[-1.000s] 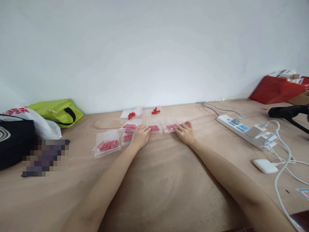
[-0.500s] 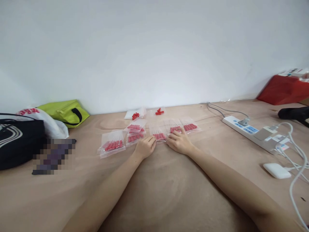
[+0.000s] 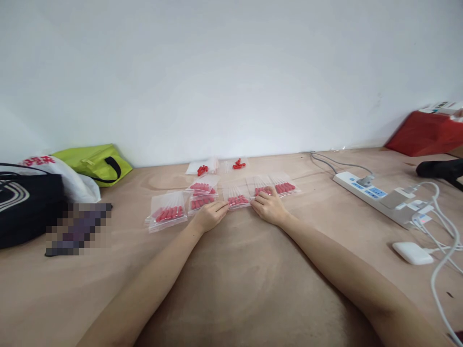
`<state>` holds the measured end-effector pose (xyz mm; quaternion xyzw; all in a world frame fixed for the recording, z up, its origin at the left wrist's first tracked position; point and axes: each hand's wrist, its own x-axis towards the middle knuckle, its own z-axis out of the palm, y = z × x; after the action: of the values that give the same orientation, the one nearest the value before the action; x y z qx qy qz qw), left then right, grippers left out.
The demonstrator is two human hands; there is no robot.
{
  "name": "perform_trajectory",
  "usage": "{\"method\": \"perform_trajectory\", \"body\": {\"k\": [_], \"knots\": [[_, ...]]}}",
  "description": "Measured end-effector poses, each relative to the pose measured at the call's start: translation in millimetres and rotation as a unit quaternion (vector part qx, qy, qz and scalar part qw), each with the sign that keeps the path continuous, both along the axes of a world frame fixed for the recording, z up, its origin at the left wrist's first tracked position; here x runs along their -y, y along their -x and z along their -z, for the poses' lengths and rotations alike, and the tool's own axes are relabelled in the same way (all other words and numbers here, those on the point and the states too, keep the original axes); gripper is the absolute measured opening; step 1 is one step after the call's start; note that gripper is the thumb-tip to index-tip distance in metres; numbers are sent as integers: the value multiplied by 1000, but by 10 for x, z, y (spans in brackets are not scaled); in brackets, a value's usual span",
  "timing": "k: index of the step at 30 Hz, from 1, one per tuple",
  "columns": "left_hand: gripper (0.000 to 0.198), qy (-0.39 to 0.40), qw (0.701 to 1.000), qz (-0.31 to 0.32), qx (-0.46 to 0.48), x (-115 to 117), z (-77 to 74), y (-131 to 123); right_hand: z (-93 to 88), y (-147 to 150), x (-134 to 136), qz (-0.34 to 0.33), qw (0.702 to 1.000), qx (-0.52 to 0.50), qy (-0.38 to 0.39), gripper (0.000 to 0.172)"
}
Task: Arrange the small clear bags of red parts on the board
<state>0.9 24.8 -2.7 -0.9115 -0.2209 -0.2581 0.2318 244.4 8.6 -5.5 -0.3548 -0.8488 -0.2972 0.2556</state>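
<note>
Presently catalogued, left to right, placed against the middle packet point(image 3: 238, 199) of red pieces on the desk point(image 3: 231, 270).

Risks:
- Far left of the middle packet: black bag point(image 3: 25, 202), white plastic bag point(image 3: 68, 180), green pouch point(image 3: 94, 161). Well apart; no likely trouble.
- Left of the middle packet: large packet point(image 3: 167, 212), then two overlapped packets point(image 3: 202, 195). Likely to slide or fan apart if nudged by the left forearm, being slick plastic on a smooth surface.
- Behind the middle packet, near the wall: two small packets point(image 3: 219, 166) with loose red pieces; spill possible if unsealed, seal not discernible.
- Right of the middle packet: two further packets point(image 3: 277, 185), partly under the right fingers; apt to drag along.
- Far right: power strip point(image 3: 376, 197), white charger point(image 3: 412, 253), cables point(image 3: 443, 231); snag risk for a sweeping right arm.

Grip:
- Left hand point(image 3: 210, 217): fingers half-curled, tips touching the left edge of the middle packet; pinch or mere press, cannot tell.
- Right hand point(image 3: 268, 208): flat, fingers spread, laid on the packets just right of the middle packet; nothing enclosed.
</note>
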Motion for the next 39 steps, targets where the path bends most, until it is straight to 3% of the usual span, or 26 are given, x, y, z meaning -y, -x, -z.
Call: {"method": "perform_trajectory", "body": {"k": [4, 15, 20, 27, 32, 39], "knots": [[21, -41, 999, 10, -4, -38, 12, 12, 9, 7, -2, -6, 1000, -12, 0, 22], [24, -40, 999, -27, 18, -13, -35, -27, -21, 27, 15, -7, 1000, -12, -4, 25], [22, -48, 998, -30, 14, 4, -52, -62, -15, 295, -4, -29, 999, -5, -30, 20], [23, -50, 998, -22, 27, 14, -71, -40, 6, 647, -105, -61, 998, 10, -17, 26], [18, -49, 997, 2, 60, 0, -74, -30, -31, 579, -139, -55, 998, 16, 1, 26], [15, -50, 994, 10, 92, 9, -63, -18, -64, 374, -129, -20, 999, 24, -34, 26]]}}
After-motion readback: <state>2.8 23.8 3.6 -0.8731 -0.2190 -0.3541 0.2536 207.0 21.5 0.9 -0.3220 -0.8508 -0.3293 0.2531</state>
